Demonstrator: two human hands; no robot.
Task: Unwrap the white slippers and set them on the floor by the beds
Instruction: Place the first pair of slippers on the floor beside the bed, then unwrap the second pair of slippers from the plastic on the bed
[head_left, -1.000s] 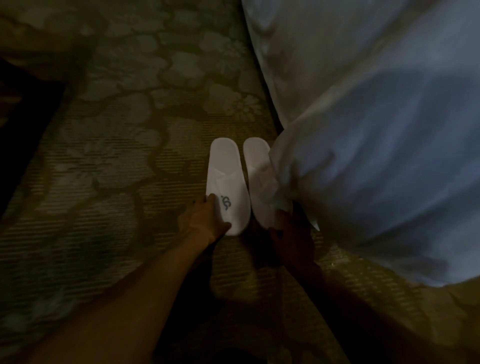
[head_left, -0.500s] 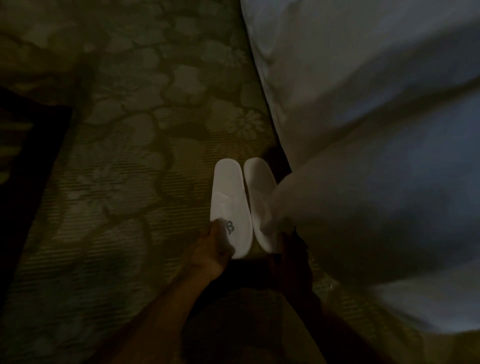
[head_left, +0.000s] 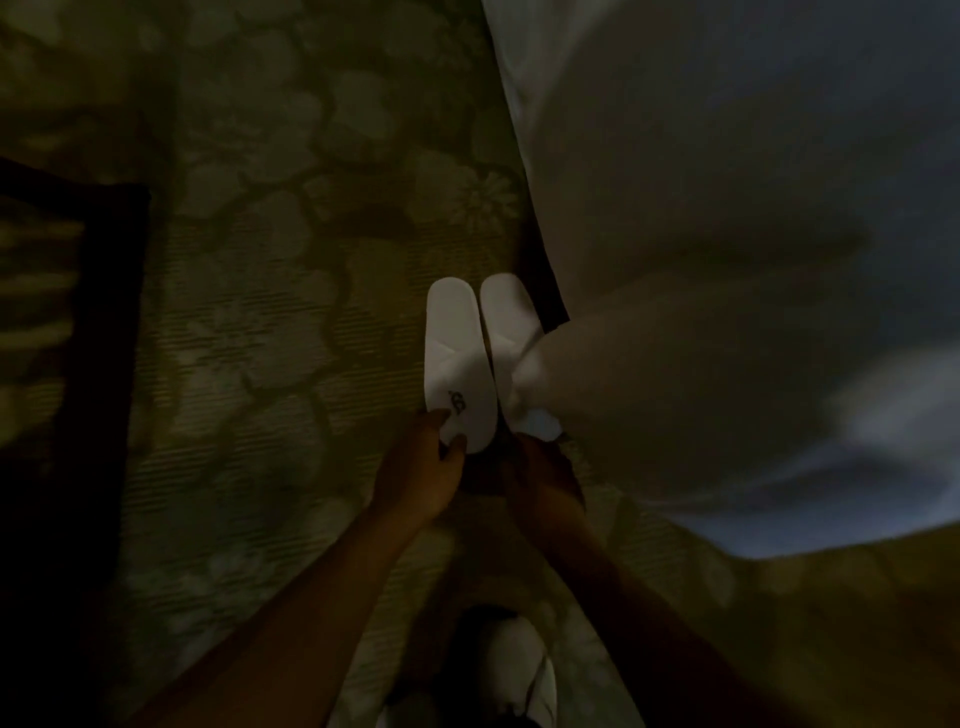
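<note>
Slippers down by the bed: placing step nearly done.
Your left hand (head_left: 421, 467) pinches the left slipper (head_left: 454, 364); right hand (head_left: 540, 478) touches the right slipper (head_left: 506, 332), grip unclear, under the bedding (head_left: 727, 260). Next, let go.

2 white slippers (head_left: 453, 358) lie unwrapped, side by side on carpet.

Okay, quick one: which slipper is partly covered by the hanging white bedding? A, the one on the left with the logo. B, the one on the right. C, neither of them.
B: the white bedding drapes over the right slipper, while the left slipper with the logo lies fully exposed on the carpet.
</note>
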